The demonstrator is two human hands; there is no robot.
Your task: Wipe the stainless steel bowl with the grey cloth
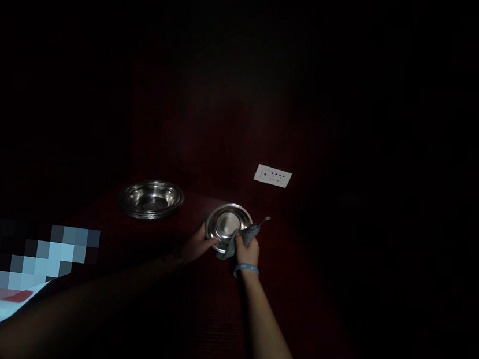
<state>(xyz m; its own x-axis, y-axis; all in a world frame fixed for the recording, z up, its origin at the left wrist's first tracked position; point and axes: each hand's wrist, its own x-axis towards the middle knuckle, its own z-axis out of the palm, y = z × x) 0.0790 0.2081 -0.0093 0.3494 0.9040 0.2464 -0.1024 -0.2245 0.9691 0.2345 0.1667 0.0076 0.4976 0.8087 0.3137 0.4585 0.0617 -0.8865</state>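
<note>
Two hands meet on one small steel bowl point(227, 224) near the middle of the dim scene. The left hand point(197, 245) clasps the bowl's near-left rim, fingers curled over the edge, while the right hand point(247, 251) is closed on a grey cloth point(244, 237) pressed against the bowl's right side; part of the cloth hangs below the rim and one corner pokes up to the far right. The bowl is round, shallow and polished, tilted so that its shiny inside faces the camera, with a bright ring of light on its rim and a paler flat centre. A blue wristband point(246, 270) circles the right wrist just behind the cloth. Under the hands lies a dark reddish surface point(214, 316), barely lit. To the left and slightly farther off, well apart from the hands, a larger steel bowl point(150, 199) sits flat on that surface, open side up. Farther away to the right, a white wall socket plate point(272, 176) shows against the dark.
</note>
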